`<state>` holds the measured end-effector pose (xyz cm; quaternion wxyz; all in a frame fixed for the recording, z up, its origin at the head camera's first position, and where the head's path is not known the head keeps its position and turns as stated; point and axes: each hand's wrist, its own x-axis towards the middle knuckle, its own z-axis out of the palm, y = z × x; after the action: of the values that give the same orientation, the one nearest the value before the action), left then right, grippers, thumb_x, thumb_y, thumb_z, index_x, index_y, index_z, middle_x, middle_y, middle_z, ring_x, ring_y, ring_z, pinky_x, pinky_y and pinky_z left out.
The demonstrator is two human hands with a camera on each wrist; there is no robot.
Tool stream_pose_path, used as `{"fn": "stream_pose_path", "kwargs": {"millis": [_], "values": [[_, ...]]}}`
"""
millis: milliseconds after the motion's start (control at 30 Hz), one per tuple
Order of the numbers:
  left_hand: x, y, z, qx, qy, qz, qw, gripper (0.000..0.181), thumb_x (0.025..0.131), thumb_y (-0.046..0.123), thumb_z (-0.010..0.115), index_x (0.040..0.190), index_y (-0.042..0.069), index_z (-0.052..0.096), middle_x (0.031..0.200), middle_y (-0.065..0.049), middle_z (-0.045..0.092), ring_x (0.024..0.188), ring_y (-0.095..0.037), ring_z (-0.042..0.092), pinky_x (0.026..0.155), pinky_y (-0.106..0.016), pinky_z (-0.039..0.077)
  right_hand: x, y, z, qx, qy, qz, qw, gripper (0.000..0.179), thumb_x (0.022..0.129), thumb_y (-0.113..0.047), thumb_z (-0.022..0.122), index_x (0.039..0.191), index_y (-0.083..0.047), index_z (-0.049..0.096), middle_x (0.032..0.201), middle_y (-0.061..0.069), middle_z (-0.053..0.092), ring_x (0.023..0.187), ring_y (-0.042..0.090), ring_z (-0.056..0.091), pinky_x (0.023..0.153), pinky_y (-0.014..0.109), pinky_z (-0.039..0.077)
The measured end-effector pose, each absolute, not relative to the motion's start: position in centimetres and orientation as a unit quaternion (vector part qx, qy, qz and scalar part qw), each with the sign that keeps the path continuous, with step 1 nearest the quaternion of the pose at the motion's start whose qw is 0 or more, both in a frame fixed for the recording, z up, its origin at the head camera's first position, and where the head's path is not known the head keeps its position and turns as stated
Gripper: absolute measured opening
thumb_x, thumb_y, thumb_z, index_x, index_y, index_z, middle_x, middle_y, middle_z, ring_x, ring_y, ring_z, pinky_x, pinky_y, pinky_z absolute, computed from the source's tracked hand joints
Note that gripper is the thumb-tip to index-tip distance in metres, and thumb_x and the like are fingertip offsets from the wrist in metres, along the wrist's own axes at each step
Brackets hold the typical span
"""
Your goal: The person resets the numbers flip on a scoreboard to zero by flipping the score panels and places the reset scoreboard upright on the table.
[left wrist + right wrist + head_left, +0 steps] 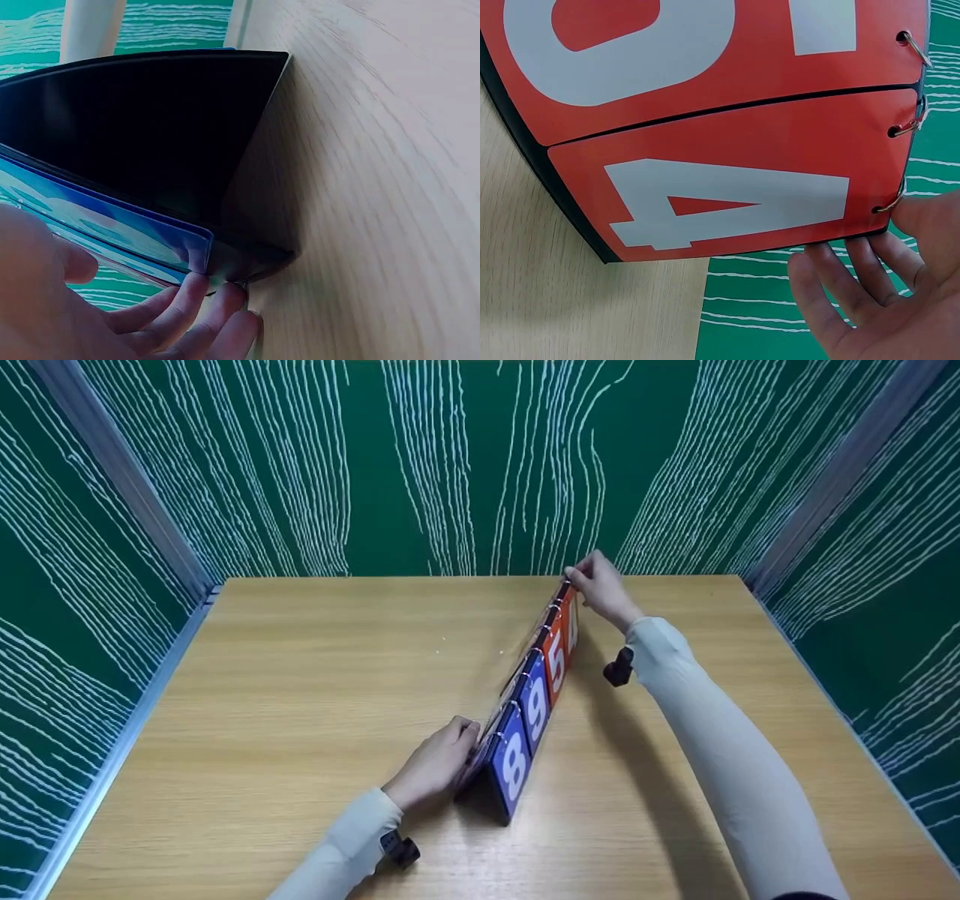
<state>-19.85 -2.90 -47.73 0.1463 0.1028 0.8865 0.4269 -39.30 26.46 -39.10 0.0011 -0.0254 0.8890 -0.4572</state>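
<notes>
Right hand pinches scoreboard at far top corner; left hand touches near end, fingers loose. Best shifted evenly, feet flat on table.

Has a smooth, faintly glossy plastic face on the number cards; gleams as metal at the binding rings. Shows wood grain and soft sheen on the tabletop. Falls matt, as cloth, on the sleeves; perhaps plastic on the dimly seen black stand.

You work in what looks like a lab booth: green, white-streaked panels and grey posts enclose your wood-grained surface.
</notes>
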Motion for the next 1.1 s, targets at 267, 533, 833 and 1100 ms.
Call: {"fn": "stream_pose_path", "kwargs": {"millis": [267,533,833,1100], "values": [[-19.99,-2.92,-48.16,0.106,0.886,0.421,0.161,0.048,0.11,0.046,0.027,0.116,0.01,0.059,0.104,-0.008,0.064,0.096,-0.023,0.059,0.094,-0.049,0.05,-39.27,26.46,-38.99,-0.025,0.889,-0.458,-0.003,0.026,0.109,-0.031,0.046,0.119,-0.007,0.045,0.112,0.008,0.051,0.107,0.03,0.054,0.078,0.028,0.05],[-19.96,-2.97,-48.34,0.111,0.885,0.422,0.163,0.048,0.11,0.044,0.027,0.109,0.008,0.059,0.096,-0.007,0.06,0.09,-0.022,0.056,0.09,-0.046,0.05,-39.33,26.44,-39.22,-0.029,0.888,-0.458,-0.006,0.026,0.108,-0.031,0.047,0.117,-0.006,0.046,0.109,0.007,0.052,0.1,0.024,0.054,0.073,0.024,0.049],[-19.92,-3.02,-48.48,0.12,0.889,0.419,0.142,0.048,0.111,0.041,0.024,0.106,0.006,0.057,0.097,-0.008,0.052,0.093,-0.024,0.049,0.09,-0.045,0.046,-39.3,26.45,-39.07,-0.029,0.887,-0.462,-0.003,0.027,0.109,-0.032,0.046,0.118,-0.007,0.045,0.111,0.008,0.052,0.103,0.026,0.054,0.077,0.028,0.05],[-19.63,-2.96,-48.46,0.101,0.886,0.429,0.14,0.05,0.111,0.044,0.025,0.118,0.006,0.056,0.107,-0.011,0.054,0.098,-0.026,0.053,0.097,-0.05,0.048,-39.25,26.39,-39.05,-0.027,0.889,-0.458,0.001,0.029,0.109,-0.033,0.046,0.121,-0.006,0.045,0.115,0.009,0.052,0.106,0.026,0.055,0.078,0.028,0.05]]}}
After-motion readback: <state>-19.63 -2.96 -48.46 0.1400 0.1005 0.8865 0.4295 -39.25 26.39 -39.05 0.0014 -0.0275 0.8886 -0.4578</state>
